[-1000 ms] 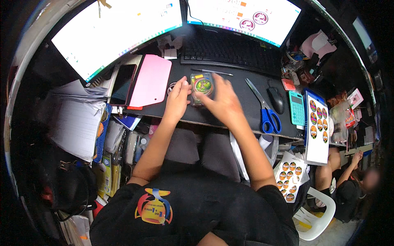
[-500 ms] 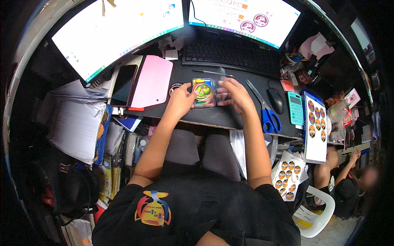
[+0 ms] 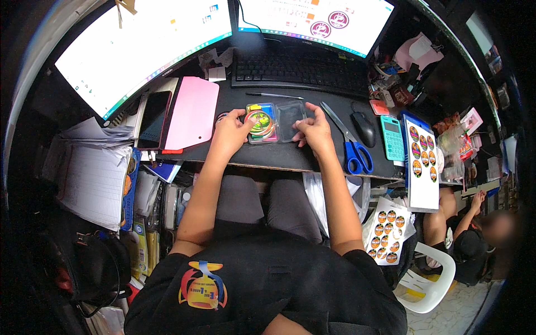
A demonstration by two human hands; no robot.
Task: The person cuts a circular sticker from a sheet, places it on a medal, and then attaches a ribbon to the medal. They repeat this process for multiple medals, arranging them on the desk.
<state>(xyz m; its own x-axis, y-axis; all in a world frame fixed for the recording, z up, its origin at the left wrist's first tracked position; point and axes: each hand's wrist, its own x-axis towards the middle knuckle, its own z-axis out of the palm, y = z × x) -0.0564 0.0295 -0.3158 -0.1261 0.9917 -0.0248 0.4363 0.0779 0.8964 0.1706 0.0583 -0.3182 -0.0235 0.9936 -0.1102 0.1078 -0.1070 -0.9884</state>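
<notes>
A small clear plastic case (image 3: 270,139) lies on the black desk, its hinged clear lid (image 3: 288,118) folded out to the right. Stacked in its tray are round printed stickers (image 3: 259,124), the top one green and yellow. Blue and yellow pieces show beneath them. My left hand (image 3: 228,137) grips the tray's left side, thumb over the stickers' edge. Closed on the lid's right edge is my right hand (image 3: 316,133), its index finger stretched upward. A dark round sticker (image 3: 222,116) peeks out behind my left hand.
Blue-handled scissors (image 3: 357,157), a mouse (image 3: 363,129) and a teal calculator (image 3: 392,137) lie on the right. A pen (image 3: 274,95) and keyboard (image 3: 298,71) sit beyond the case. At left are pink paper (image 3: 194,114) and a phone (image 3: 154,120). Another person (image 3: 469,245) sits at far right.
The lid has swung down to the right and now lies nearly flat, with my right hand closed on its edge. My left hand stays at the tray. The whole view has shifted slightly.
</notes>
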